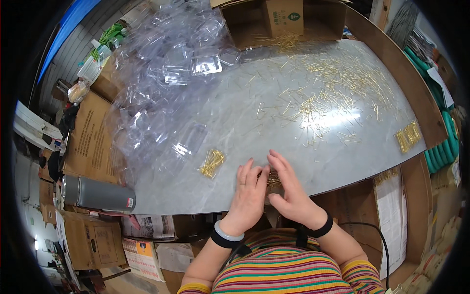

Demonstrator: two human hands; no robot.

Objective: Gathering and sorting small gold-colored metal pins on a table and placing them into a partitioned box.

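Observation:
Near the front edge of the grey table, my left hand (249, 196) and my right hand (292, 195) cup a small bundle of gold wire hooks (273, 179) from both sides. Fingers and thumbs hide most of that bundle. To the left of my hands lies a clear plastic packet filled with gold hooks (212, 163). Loose gold hooks (333, 98) are spread across the table's middle and far right. Another neat bunch of hooks (408, 136) rests at the right edge.
Clear plastic packs (166, 73) are heaped at the left and far left. A grey bottle (105, 194) lies at the front left corner. An opened cardboard box (245, 27) stands at the back, and a cardboard wall (396, 63) borders the right side.

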